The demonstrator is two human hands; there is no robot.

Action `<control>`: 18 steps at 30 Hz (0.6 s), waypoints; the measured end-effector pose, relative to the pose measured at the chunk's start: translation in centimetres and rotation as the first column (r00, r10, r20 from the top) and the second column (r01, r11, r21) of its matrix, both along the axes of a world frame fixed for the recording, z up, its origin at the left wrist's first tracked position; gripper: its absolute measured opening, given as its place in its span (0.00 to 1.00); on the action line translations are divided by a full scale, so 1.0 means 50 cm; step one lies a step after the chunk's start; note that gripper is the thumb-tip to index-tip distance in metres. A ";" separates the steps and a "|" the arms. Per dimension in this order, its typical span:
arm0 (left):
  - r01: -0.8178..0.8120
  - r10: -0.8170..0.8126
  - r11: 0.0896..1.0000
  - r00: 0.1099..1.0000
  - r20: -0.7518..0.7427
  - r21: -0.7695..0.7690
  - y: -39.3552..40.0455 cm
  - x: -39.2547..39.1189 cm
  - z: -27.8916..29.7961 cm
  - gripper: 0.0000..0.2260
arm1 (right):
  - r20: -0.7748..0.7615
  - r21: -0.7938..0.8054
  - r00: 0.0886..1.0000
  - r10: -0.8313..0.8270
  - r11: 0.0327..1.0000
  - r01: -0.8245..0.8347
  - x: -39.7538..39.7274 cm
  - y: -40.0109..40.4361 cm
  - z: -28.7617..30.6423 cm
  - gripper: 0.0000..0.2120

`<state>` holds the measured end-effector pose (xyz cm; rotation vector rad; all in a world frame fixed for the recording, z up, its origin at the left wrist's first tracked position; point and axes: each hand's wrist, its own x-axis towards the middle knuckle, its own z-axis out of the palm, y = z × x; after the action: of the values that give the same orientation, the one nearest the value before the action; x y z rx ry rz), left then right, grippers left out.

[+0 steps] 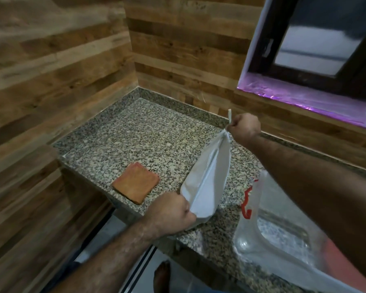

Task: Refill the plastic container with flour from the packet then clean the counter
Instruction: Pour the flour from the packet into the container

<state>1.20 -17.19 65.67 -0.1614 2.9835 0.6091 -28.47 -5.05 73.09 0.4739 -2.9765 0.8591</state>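
Observation:
A white flour packet point(207, 178) is stretched between my hands above the speckled granite counter point(148, 140). My left hand point(171, 214) grips its lower corner near the counter's front edge. My right hand point(244, 126) pinches the packet's knotted top end, further back and higher. A clear plastic container point(283, 235) with a red clip point(246, 205) stands at the right, partly hidden under my right forearm. An orange cleaning cloth point(135, 182), folded flat, lies on the counter left of the packet.
Wood-panelled walls close the counter at the left and back. A window with a purple-lit sill point(304, 98) is at the upper right. Below the counter's front edge I see the floor and a bare foot point(162, 278).

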 end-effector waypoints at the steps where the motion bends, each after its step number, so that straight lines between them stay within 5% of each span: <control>1: 0.026 -0.026 1.000 0.999 0.021 -0.010 -0.006 -0.006 -0.001 0.22 | -0.001 -0.013 0.999 -0.047 0.999 0.047 -0.020 -0.002 0.000 0.03; 11: 0.297 -0.330 0.939 0.919 0.217 0.172 -0.059 -0.096 -0.004 0.24 | 0.075 -0.104 0.975 -0.207 0.971 0.214 -0.111 -0.013 -0.010 0.10; 14: 0.113 -0.158 0.953 0.977 0.144 0.281 -0.074 -0.128 -0.007 0.30 | 0.157 0.027 0.973 -0.171 0.985 0.169 -0.085 -0.008 -0.010 0.30; 18: -0.150 0.140 0.938 0.989 0.054 0.313 -0.078 -0.183 0.000 0.31 | 0.464 0.155 0.885 -0.041 0.987 -0.036 -0.001 -0.011 -0.028 0.38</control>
<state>-7.95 -21.09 65.66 -0.3634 2.8112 1.0794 -28.53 -5.59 71.66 0.2968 -3.5062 0.8407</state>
